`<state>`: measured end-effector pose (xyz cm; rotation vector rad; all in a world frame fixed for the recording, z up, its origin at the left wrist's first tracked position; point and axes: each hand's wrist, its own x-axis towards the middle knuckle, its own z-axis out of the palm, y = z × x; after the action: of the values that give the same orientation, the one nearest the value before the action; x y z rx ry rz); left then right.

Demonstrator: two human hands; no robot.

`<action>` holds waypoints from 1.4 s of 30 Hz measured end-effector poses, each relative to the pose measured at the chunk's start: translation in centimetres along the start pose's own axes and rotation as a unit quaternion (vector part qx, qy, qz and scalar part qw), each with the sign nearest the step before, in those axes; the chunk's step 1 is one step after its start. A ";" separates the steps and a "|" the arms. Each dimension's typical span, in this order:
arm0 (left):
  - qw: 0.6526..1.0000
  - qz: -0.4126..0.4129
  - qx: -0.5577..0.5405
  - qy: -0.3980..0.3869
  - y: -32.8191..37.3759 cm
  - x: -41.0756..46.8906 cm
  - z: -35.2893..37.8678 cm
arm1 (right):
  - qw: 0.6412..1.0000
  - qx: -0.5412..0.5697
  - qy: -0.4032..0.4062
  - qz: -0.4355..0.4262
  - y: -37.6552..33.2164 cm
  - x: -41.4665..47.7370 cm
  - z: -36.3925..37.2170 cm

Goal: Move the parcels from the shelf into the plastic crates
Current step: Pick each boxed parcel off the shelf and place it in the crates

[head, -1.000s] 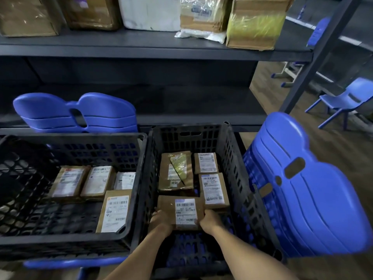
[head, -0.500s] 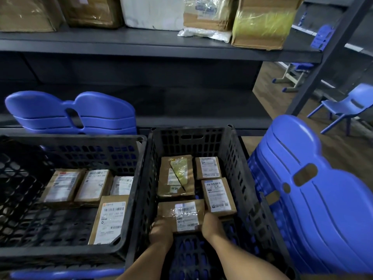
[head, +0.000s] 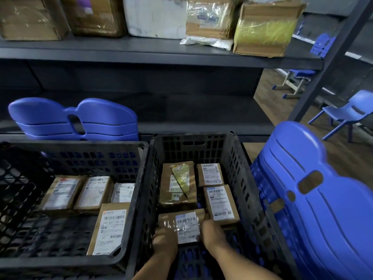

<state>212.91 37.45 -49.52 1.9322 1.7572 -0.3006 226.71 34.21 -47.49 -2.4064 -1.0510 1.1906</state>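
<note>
Both hands are down inside the right crate (head: 250, 178), gripping one brown parcel (head: 181, 221) at the near end of the row of parcels. Left hand (head: 164, 240) clasps its near-left corner; right hand (head: 212, 232) clasps its right edge, fingers curled onto the cardboard. The parcel lies flat, label up, long axis running left to right across the crate. Its label's long side runs near to far, barcode at the far end.

Its far edge touches the larger taped parcel (head: 177, 184), which lies long axis near to far. Its right end sits just beside the labelled parcel (head: 221, 204), also near to far. A smaller parcel (head: 210, 174) lies far right in the same crate.

The left crate (head: 129, 199) holds four parcels: three in a row across the middle and one nearer (head: 110, 229), leaning against the right wall.

The shelf (head: 161, 55) above carries boxes, among them a yellow-taped box (head: 266, 31) at the right end. Stacked blue chairs (head: 323, 209) stand to the right of the crates.
</note>
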 end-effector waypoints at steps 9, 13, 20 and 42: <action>0.982 0.106 0.138 -0.080 -1.2 0.6 0.6 | 0.851 -0.445 -0.083 -0.266 1.3 0.5 -0.6; 0.960 0.144 0.187 -0.149 -1.0 0.9 1.8 | 0.797 -0.534 -0.098 -0.264 3.1 1.7 0.9; 0.958 0.113 0.197 -0.175 -0.5 1.7 2.0 | 0.726 -0.630 -0.089 -0.262 2.9 2.9 2.7; 0.961 0.183 0.203 0.034 2.2 -6.0 -15.9 | 0.862 -0.412 0.031 -0.295 -8.6 -7.5 -11.7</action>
<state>211.51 40.24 -32.66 2.5373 1.4147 -0.4939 228.44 35.97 -31.34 -2.2547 -2.4157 0.4699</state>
